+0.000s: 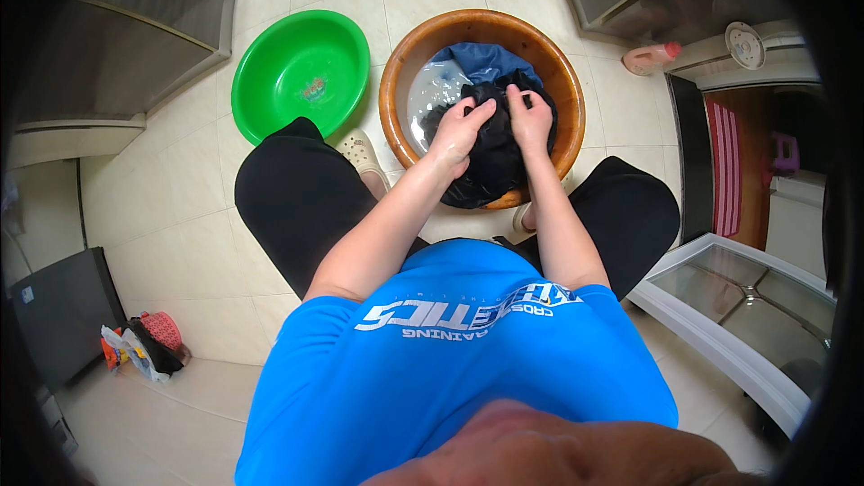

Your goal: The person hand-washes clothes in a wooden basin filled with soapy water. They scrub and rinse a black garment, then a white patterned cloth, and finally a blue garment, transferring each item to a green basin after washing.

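Before me on the floor stands a round wooden basin (398, 40) with cloudy, sudsy water (432, 91) in it. Both hands hold a wet black garment (496, 155) over the basin; part of it hangs over the near rim. My left hand (462, 135) pinches the cloth at the left, thumb on top. My right hand (530, 120) grips it a little to the right, with some fingertips hidden in the folds. A blue cloth (489, 62) lies in the water at the far side, touching the black garment.
A green plastic basin (297, 74) stands left of the wooden one. A pink bottle (649, 59) is on the tiled floor at the right, near cabinets. A glass-topped table (749, 293) stands at the lower right, and bags (145, 351) lie at the lower left.
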`<state>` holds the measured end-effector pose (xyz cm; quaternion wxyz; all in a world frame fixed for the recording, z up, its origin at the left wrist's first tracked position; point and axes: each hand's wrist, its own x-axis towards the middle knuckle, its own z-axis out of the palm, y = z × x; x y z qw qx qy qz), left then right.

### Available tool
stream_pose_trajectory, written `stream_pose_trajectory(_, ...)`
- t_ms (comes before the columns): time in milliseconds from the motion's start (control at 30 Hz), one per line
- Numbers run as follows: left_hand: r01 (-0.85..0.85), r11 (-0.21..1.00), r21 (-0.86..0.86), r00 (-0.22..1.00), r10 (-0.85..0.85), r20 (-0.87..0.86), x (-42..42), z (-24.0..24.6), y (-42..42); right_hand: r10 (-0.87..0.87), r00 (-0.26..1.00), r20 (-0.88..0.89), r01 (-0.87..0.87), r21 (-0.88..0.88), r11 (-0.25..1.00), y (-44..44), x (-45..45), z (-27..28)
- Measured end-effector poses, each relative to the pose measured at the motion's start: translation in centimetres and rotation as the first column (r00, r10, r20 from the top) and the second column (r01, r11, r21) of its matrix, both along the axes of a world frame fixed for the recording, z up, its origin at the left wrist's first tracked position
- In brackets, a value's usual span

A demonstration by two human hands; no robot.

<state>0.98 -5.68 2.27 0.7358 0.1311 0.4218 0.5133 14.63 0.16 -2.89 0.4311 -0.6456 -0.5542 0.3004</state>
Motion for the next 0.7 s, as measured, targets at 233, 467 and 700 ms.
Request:
stream_pose_trajectory(233, -0.013, 0.976, 0.218, 0.998, -0.003, 0.07, -3.0, -0.9, 1.7, -0.036, 0.97, -0.239, -0.034, -0.284, 0.958, 1.0, 2.6, 3.2)
stream_pose_trajectory(467, -0.203, 0.977, 0.058, 0.976, 0.197, 0.098, -2.8, -0.7, 1.8, 0.217, 0.923, -0.318, -0.238, -0.026, 0.971, -0.5, -0.6, 6.3)
stream_pose_trajectory(700, -0.121, 0.951, 0.283, 0.986, 0.082, 0.146, -0.9, -9.0, 0.1, 0.466, 0.844, 0.265, -0.535, 0.473, 0.7, -6.2, -6.8, 6.2)
